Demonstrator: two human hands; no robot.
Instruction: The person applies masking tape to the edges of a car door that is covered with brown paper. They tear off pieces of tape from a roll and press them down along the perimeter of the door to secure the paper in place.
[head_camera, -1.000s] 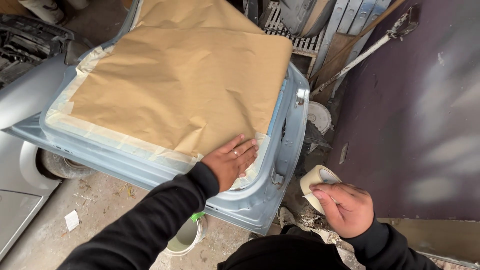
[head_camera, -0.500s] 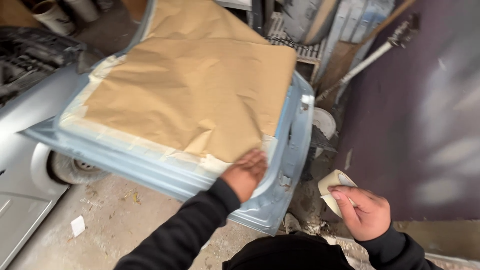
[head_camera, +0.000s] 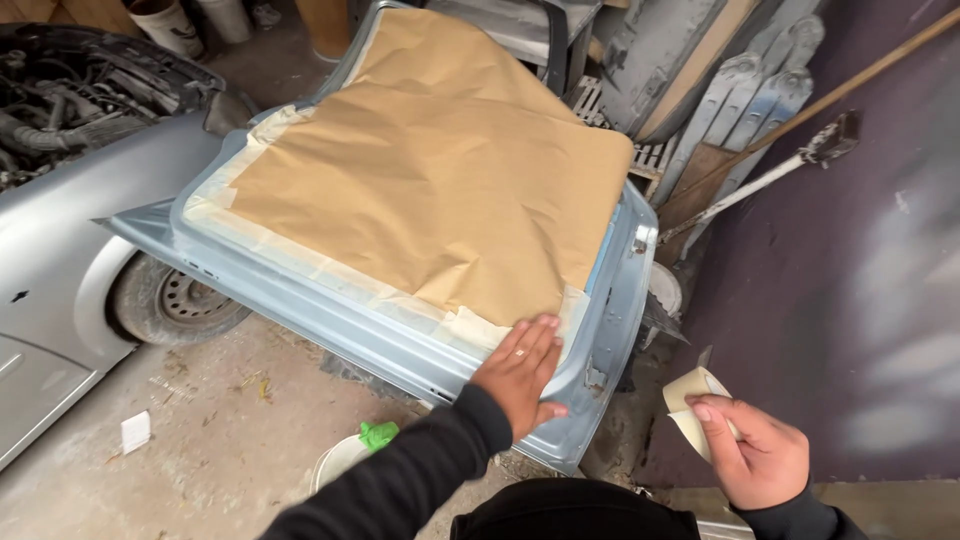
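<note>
I am looking down into a cluttered workshop with a dusty concrete floor (head_camera: 230, 440) and a dark purple wall (head_camera: 850, 300) on the right. A pale blue car door (head_camera: 400, 345) lies flat in the middle, and most of its face is covered by a sheet of brown masking paper (head_camera: 440, 180) edged with strips of cream tape (head_camera: 330, 275). My left hand (head_camera: 520, 372) lies flat and open, fingers together, pressing on the near right corner of the door where the taped edge of the paper ends. My right hand (head_camera: 752, 452) is well apart from it, lower right and off the door, closed around a roll of cream masking tape (head_camera: 692, 400), thumb over the roll's rim. To the left stands a silver car (head_camera: 55, 280) with its wheel (head_camera: 175, 300) just beside the door's long edge, and its open engine bay (head_camera: 60, 90) shows in the top left corner. Below my left forearm, on the floor, sits a white bucket (head_camera: 335, 462) with a green object (head_camera: 378, 434) at its rim. A small white scrap (head_camera: 135, 431) lies on the floor further left. Behind the door, grey metal parts (head_camera: 740, 100) lean against the wall, and a long-handled tool (head_camera: 800, 160) slants across the right side, close to the door's far right corner. Buckets (head_camera: 165, 25) stand along the top edge.
</note>
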